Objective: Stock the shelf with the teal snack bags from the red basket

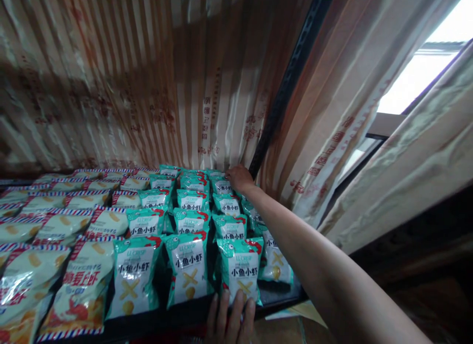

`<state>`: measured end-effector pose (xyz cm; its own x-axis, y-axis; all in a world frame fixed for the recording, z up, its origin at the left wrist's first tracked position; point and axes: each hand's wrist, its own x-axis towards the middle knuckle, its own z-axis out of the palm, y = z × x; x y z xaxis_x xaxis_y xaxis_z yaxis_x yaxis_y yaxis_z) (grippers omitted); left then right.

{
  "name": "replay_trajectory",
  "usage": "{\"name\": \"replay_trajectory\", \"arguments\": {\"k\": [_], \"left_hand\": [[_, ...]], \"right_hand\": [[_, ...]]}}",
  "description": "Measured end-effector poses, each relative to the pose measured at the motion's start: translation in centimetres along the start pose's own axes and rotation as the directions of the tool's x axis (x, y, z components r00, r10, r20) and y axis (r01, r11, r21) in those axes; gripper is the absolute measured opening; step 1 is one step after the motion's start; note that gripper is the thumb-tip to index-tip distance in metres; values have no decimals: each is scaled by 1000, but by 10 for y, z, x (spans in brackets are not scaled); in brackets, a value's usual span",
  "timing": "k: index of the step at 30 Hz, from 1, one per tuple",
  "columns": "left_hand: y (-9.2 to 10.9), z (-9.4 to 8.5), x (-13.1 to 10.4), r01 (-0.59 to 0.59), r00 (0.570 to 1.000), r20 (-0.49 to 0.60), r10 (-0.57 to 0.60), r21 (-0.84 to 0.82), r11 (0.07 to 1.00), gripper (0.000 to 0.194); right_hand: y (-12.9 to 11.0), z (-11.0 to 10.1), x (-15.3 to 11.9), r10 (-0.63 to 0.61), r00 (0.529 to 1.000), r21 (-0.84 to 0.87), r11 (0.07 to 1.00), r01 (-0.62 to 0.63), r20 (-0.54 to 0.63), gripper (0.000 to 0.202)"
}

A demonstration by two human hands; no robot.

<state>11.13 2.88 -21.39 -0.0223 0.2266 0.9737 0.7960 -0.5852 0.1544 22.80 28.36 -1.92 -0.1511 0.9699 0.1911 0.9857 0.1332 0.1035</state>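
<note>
Several rows of teal-and-white snack bags [189, 267] stand upright on a dark shelf [185, 314]. My left hand [232, 318] is at the shelf's front edge, fingers extended and apart, their tips against the bottom of the front right bag [242, 270]. Reaching over the right side, my right arm leads to my right hand [240, 179] at the back of the shelf. Its fingers look curled beside the rearmost teal bag [222, 187]; what they hold, if anything, is hidden. One teal bag [275, 260] leans at the right end, partly behind my forearm.
Cream snack bags [79, 285] with red-and-blue striped edges fill the left of the shelf. Printed plastic sheeting [148, 87] hangs behind, and more hangs on the right. A dark metal upright [286, 92] stands at the back right corner, close to my right hand.
</note>
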Motion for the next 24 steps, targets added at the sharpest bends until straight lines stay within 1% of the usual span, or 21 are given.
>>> {"name": "replay_trajectory", "arguments": {"k": [4,7,10,13,15,19,21,24], "left_hand": [[-4,-5,1,-20,999,51,21,-14,1000,29],[-8,-10,-3,-74,988,131,76,-20,997,33],[-10,-13,-9,-93,977,189,94,-18,996,36],[-9,-15,-14,-98,969,228,97,-7,995,38],[-8,-17,-15,-82,963,259,80,-2,997,41],[-6,-21,-13,-39,951,304,48,-37,999,44],[-6,-22,-10,-41,947,316,52,-42,998,43],[-7,-23,-6,-58,944,324,64,-29,998,44]], "right_hand": [[1,5,-3,-8,1000,0,1000,8,-8,29],[3,4,-6,-20,1000,9,1000,20,-15,31],[4,-2,-10,-39,998,14,999,39,-46,31],[4,-14,-17,-107,992,25,994,109,-66,31],[3,-21,-21,-185,982,38,982,187,-40,29],[-1,-31,-30,-336,938,62,941,332,82,22],[-5,-32,-33,-375,917,65,927,370,133,22],[-10,-30,-38,-391,904,60,920,387,173,22]]}}
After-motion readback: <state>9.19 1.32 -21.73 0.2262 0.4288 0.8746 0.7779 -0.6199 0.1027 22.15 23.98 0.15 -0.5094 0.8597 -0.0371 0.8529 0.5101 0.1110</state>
